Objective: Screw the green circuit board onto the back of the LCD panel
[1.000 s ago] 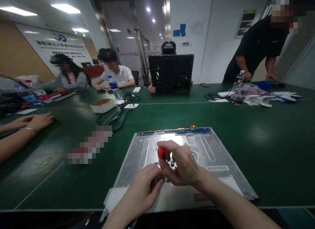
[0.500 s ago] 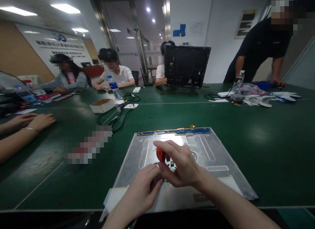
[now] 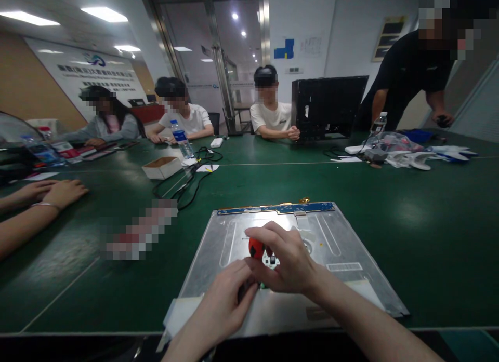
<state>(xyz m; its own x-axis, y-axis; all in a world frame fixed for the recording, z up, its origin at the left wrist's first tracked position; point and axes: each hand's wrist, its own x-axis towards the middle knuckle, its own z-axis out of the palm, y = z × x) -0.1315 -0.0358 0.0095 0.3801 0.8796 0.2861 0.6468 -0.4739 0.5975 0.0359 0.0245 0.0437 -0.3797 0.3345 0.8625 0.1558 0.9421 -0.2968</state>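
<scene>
A silver metal panel [image 3: 288,312] lies flat before me, with a blue circuit strip [image 3: 273,209] along its far edge. My right hand [image 3: 286,258] is closed around the red and black handle [image 3: 255,248] of a tool, whose tip is hidden. Close beside it, my left hand [image 3: 230,289] has its fingers bent together low over the panel; what they hold, if anything, is hidden. Part of a small circuit board [image 3: 270,259] shows beneath my right hand.
Across the green table [image 3: 249,183] a person holds a black monitor [image 3: 327,107]. Left are a small open box [image 3: 161,168], cables, a bottle [image 3: 180,138] and another person's hands [image 3: 66,193]. Gloves [image 3: 417,158] and a plastic bag lie at the right.
The black monitor across the table has moved right and turned, uncovering the person behind it. The red handle has turned slightly in my right hand; my left hand has barely moved.
</scene>
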